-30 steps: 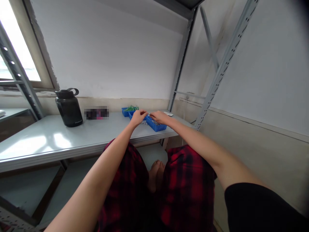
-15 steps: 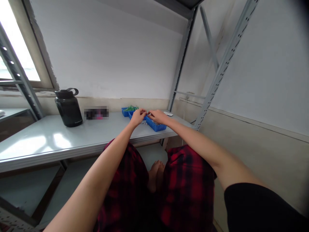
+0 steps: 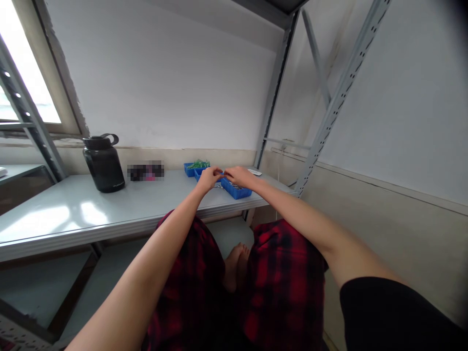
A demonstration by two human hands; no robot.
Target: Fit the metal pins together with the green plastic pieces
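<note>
My left hand (image 3: 210, 177) and my right hand (image 3: 237, 176) meet fingertip to fingertip above the blue bins on the shelf. Both have their fingers pinched together; whatever they hold is too small or too hidden to make out. Under my right hand stands a blue bin (image 3: 237, 193) with small metal pieces in it. Behind my left hand, a second blue bin (image 3: 198, 174) is partly covered. Farther back, another blue bin (image 3: 188, 170) holds green pieces (image 3: 199, 164). A few thin metal pieces (image 3: 219, 186) lie on the shelf between my hands and the front bin.
A dark water bottle (image 3: 105, 165) stands on the grey shelf (image 3: 146, 200) at left, beside a blurred-out item (image 3: 146, 171). A white flat object (image 3: 255, 172) lies behind my right hand. Metal uprights (image 3: 325, 122) frame the right side. My knees are below the shelf's front edge.
My fingertips have come slightly closer together and now appear to touch. The bins, bottle and other things stay where they were.
</note>
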